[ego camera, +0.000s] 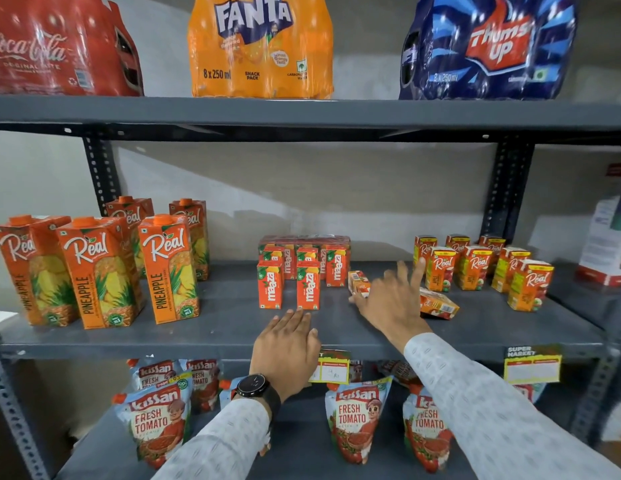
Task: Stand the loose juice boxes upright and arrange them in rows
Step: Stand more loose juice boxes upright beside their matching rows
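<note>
On the grey middle shelf (212, 327) small Maaza juice boxes (307, 284) stand upright in rows at the centre. To their right, small Real juice boxes (473, 266) stand in rows. Two boxes lie on their sides between the groups: one (358, 281) just right of the Maaza boxes, another (439, 304) further right. My right hand (388, 299) hovers over the gap with fingers spread, its thumb near the left fallen box, holding nothing. My left hand (286, 344) rests flat at the shelf's front edge, below the front Maaza boxes, fingers together and empty.
Tall Real pineapple cartons (101, 268) stand at the shelf's left. Multipacks of Coca-Cola (59, 46), Fanta (260, 46) and Thums Up (489, 46) sit on the shelf above. Kissan tomato pouches (156, 420) fill the shelf below. Price tags (331, 367) hang from the front edge.
</note>
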Available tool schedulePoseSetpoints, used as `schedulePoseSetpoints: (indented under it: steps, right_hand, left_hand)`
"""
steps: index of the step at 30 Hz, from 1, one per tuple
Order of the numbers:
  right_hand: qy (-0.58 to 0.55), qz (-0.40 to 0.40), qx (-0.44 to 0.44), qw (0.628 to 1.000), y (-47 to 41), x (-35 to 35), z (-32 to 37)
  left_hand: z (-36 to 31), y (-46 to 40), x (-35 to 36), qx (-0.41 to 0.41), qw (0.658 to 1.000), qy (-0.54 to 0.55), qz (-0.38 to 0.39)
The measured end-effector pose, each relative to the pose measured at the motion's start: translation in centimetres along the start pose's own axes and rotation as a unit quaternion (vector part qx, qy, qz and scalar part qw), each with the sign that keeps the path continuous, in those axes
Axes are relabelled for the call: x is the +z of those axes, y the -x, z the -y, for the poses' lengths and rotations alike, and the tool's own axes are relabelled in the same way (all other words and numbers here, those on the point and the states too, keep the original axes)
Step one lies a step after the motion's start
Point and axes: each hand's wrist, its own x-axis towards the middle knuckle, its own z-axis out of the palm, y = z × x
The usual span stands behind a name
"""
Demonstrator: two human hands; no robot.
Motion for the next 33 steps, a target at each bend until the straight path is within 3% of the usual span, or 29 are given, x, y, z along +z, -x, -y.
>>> schedulePoseSetpoints:
  steps: [15, 19, 23, 28, 33]
  right_hand:
    - [-0.034, 0.009, -0.015, 0.999, 0.8, -0.5, -0.9]
    - [-0.147, -0.053, -0.002, 0.988, -0.1, -1.0, -1.6]
    - [-0.318, -0.028, -0.013, 0.948, -1.5, -2.7, -2.0]
    - [-0.348, 0.004, -0.04, 0.936, -2.7, -3.1, -1.2]
    - [-0.443, -0.018, 0.029, 0.896, -1.6, -0.9, 0.0]
  left_hand:
    - [0.0, -0.1, 0.1, -0.007, 1.0, 0.005, 0.007]
    - [0.0, -0.1, 0.1, -0.006, 1.0, 0.008, 0.003]
    - [0.1, -0.1, 0.1, -0.005, 1.0, 0.006, 0.005]
    - [0.1, -0.1, 0.1, -0.005, 1.0, 0.007, 0.006]
    - [0.1, -0.1, 0.1, -0.005, 1.0, 0.003, 0.001]
